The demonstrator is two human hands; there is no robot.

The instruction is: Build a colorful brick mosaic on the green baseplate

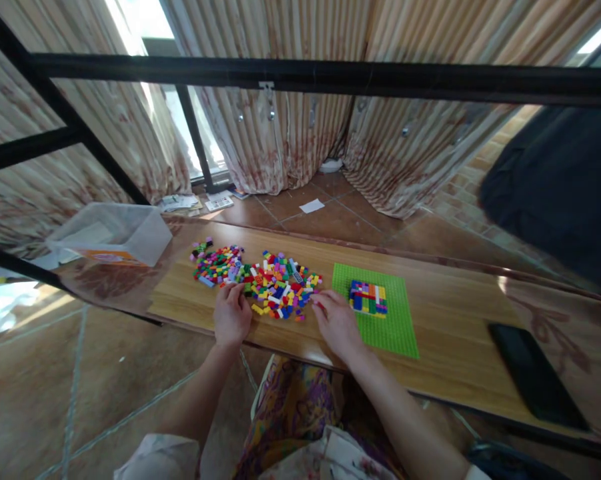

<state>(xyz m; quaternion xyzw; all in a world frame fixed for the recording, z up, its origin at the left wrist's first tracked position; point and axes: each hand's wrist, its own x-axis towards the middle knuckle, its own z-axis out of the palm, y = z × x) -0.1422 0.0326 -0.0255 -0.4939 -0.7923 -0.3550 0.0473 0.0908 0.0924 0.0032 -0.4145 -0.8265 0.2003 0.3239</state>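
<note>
A loose pile of small building bricks (280, 283) in many colours lies on the wooden tabletop. My left hand (231, 315) rests at the pile's near left edge, its fingers curled together; whatever they grip is hidden. At the right edge of the pile, my right hand (337, 323) pinches what looks like a small reddish building brick (321, 306), mostly covered by the fingertips. Just beyond this hand lies a green baseplate (403, 333). A block of rows of multicoloured bricks (369, 298) sits on it, toward its far left part.
A clear plastic box (153, 233) with an orange label stands at the left end of the table. A second cluster of bricks (220, 263) adjoins the pile. A black phone (537, 377) lies at the right. A black metal bar (300, 75) crosses beyond the table, before curtains.
</note>
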